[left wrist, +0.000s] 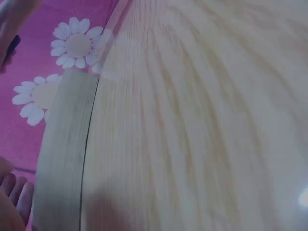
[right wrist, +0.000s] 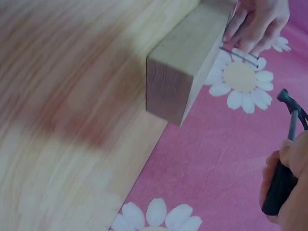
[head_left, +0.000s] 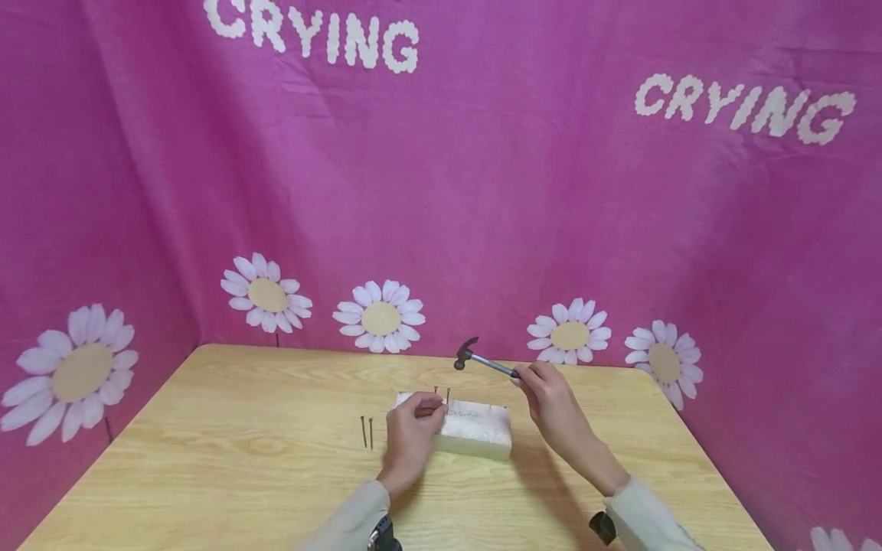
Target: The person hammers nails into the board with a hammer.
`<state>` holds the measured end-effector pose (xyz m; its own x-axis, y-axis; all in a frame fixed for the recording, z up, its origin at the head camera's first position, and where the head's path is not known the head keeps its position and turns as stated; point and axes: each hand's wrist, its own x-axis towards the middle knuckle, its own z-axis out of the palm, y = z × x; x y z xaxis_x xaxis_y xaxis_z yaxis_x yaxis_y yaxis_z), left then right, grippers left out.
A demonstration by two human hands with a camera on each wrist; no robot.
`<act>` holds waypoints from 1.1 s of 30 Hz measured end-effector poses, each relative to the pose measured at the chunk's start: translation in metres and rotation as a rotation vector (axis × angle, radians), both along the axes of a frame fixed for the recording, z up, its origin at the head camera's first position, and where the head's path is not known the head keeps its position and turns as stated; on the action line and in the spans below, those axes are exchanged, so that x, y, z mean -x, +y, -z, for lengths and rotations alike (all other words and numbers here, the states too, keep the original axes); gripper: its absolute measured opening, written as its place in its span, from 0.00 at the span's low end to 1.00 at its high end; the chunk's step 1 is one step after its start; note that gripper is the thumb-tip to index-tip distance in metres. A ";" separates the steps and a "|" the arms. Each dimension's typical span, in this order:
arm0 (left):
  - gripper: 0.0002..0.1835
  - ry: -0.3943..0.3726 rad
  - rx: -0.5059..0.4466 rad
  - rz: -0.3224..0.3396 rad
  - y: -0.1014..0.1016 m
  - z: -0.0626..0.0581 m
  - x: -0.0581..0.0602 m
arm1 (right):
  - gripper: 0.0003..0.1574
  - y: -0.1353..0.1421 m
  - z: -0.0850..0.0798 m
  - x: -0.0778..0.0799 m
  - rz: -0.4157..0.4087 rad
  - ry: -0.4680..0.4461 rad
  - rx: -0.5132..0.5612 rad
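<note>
My right hand [head_left: 551, 398] grips a small claw hammer [head_left: 489, 363] by its dark handle [right wrist: 280, 190], with the head raised above the wooden block [head_left: 475, 430]. At the block's left end, my left hand [head_left: 409, 436] pinches an upright nail [head_left: 449, 396] between thumb and fingers. Another nail [head_left: 436, 389] stands just behind those fingertips; its lower part is hidden. The right wrist view shows the block's end face [right wrist: 168, 91] and the left hand [right wrist: 260, 24] beyond it. Only a few left fingers [left wrist: 21, 195] appear in the left wrist view, beside the block [left wrist: 65, 149].
Two loose nails [head_left: 367, 433] lie on the wooden table [head_left: 241, 444], left of the left hand. A pink cloth [head_left: 468, 191] with daisies and white lettering hangs behind the table and along both sides. Dark bands are on both wrists.
</note>
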<state>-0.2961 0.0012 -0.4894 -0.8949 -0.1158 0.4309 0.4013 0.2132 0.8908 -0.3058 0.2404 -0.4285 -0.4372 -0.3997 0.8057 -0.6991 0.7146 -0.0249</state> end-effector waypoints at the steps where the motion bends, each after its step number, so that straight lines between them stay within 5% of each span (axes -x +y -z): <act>1: 0.08 -0.005 0.018 -0.012 -0.005 -0.001 -0.001 | 0.07 0.001 0.000 0.001 0.001 0.003 0.003; 5: 0.23 -0.028 0.133 0.029 -0.028 -0.006 0.003 | 0.11 0.006 0.003 0.001 0.001 -0.005 -0.001; 10: 0.47 -0.122 0.405 0.285 -0.055 -0.012 0.018 | 0.11 0.009 0.008 -0.002 -0.002 -0.047 0.015; 12: 0.50 -0.145 0.526 0.349 -0.061 -0.015 0.022 | 0.11 0.010 0.010 -0.003 0.000 -0.069 0.013; 15: 0.48 -0.127 0.650 0.360 -0.065 -0.020 0.027 | 0.10 0.012 0.014 -0.005 0.010 -0.099 0.005; 25: 0.46 -0.069 0.682 0.301 -0.061 -0.021 0.024 | 0.09 0.017 0.023 -0.009 0.044 -0.123 0.037; 33: 0.44 -0.158 0.553 0.295 -0.082 -0.017 0.019 | 0.08 0.017 0.025 -0.011 0.063 -0.126 0.047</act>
